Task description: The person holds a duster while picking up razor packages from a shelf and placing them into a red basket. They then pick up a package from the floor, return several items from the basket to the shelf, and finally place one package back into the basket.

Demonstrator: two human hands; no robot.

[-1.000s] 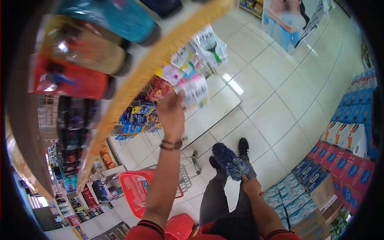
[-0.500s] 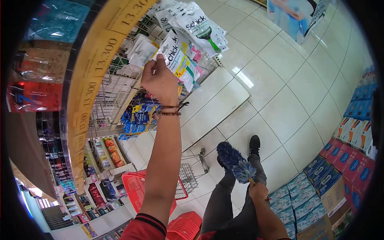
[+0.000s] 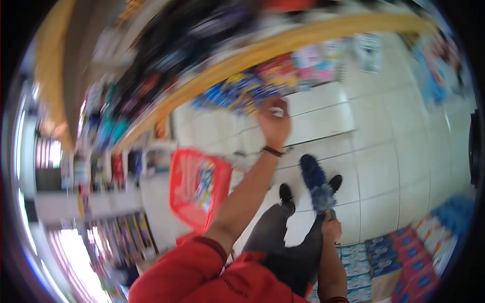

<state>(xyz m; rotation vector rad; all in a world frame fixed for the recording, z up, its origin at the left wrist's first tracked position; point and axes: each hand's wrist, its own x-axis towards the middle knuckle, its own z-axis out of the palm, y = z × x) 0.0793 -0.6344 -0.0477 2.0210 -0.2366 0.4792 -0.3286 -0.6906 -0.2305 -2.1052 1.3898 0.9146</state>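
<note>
My left hand (image 3: pixel 274 119) is raised in front of the hanging packets, its fingers curled round with a small white patch showing between them. I cannot tell what that patch is. Blue and yellow packets (image 3: pixel 237 93) hang just beyond the fingers, blurred by motion. Low at my right side, my right hand (image 3: pixel 331 230) is closed round the handle of a fluffy blue duster (image 3: pixel 314 177). The duster's head points away from me, above the floor by my shoes.
A red shopping basket (image 3: pixel 177 189) holding packets stands at my left. A yellow shelf edge (image 3: pixel 283 40) curves across the top. White shelf base (image 3: pixel 323 116) lies ahead. Stacked boxes (image 3: pixel 404 252) line the right side, and a poster (image 3: pixel 434 65) stands at far right.
The view has swung left, bringing the red basket into fuller sight. My left hand has come away from the white Schick razor packs. My right hand still grips the duster.
</note>
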